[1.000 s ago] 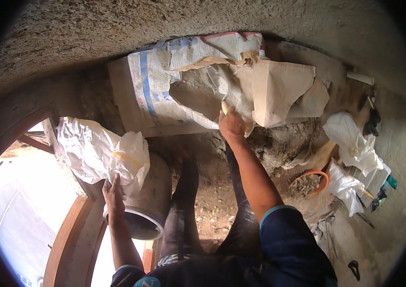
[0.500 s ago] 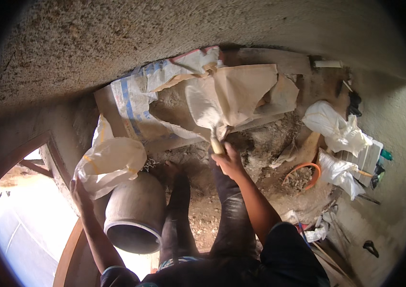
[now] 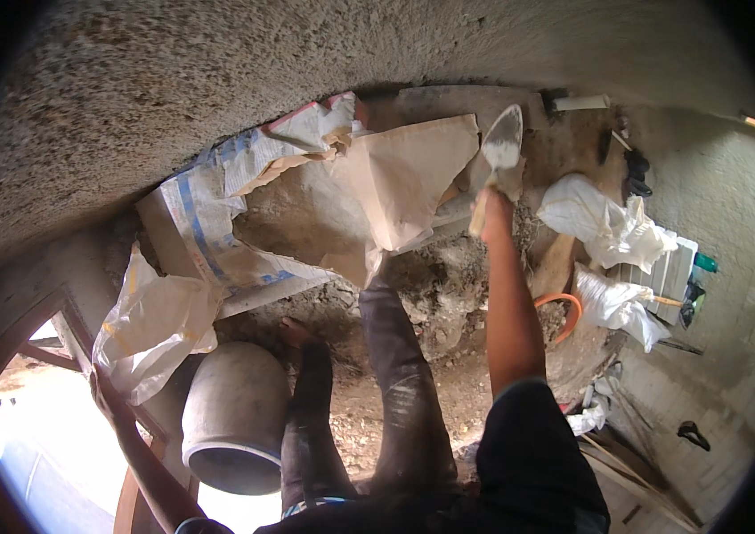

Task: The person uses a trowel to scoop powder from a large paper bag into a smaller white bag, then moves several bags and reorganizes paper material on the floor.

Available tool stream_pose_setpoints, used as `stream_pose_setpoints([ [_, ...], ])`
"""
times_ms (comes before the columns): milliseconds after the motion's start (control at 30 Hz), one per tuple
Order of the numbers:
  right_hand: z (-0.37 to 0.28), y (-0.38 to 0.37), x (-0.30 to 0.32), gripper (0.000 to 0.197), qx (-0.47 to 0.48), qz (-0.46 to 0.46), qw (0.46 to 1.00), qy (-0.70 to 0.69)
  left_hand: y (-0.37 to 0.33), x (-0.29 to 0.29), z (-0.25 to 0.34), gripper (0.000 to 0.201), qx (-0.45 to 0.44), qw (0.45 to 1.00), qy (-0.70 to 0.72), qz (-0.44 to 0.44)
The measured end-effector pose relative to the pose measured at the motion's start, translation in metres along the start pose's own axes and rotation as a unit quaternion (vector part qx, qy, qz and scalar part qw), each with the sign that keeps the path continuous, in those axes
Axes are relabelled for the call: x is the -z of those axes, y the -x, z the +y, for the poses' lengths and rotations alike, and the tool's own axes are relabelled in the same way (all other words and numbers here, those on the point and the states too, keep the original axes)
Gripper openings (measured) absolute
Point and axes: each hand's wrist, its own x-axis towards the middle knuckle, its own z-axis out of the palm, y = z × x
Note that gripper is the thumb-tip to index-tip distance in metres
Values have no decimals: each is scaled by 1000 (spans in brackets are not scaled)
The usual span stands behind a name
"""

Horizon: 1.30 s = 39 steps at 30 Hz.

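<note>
My right hand (image 3: 494, 216) is closed round the handle of a trowel (image 3: 504, 147). Its pale, dusty blade points away from me, at the right side of a torn paper bag (image 3: 409, 173). Grey-brown powder (image 3: 297, 206) lies in the opened bag, left of the upright brown flap. My left hand (image 3: 109, 393) grips the lower left edge of a white plastic sack (image 3: 155, 325), whose mouth gapes; the fingertips are partly hidden against it.
A grey, barrel-shaped pot (image 3: 237, 400) lies on its side by my left leg. White sacks (image 3: 604, 218), an orange hoop (image 3: 569, 311) and wooden strips (image 3: 636, 476) are at right. Rubble (image 3: 449, 294) covers the ground by my feet. A rough wall (image 3: 244, 71) rises beyond the bag.
My right hand has lifted the trowel out of the paper bag area and carried it to the right and farther out. My left hand and the white sack appear lower and farther left.
</note>
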Motion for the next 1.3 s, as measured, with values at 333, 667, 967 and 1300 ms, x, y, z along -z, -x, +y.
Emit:
stream_pose_setpoints([
  [333, 73, -196, 64, 33, 138, 201, 941, 235, 41, -89, 47, 54, 178, 982, 62, -29],
  [667, 212, -44, 104, 44, -46, 140, 821, 552, 48, -88, 45, 50, 137, 990, -28, 0],
  [967, 107, 42, -10, 63, -81, -57, 990, -99, -42, -78, -5, 52, -48, 965, -250, -67],
  [1300, 26, 144, -158, 41, -51, -146, 988, 0, 99, -149, 45, 48, 50, 957, -230, -167],
])
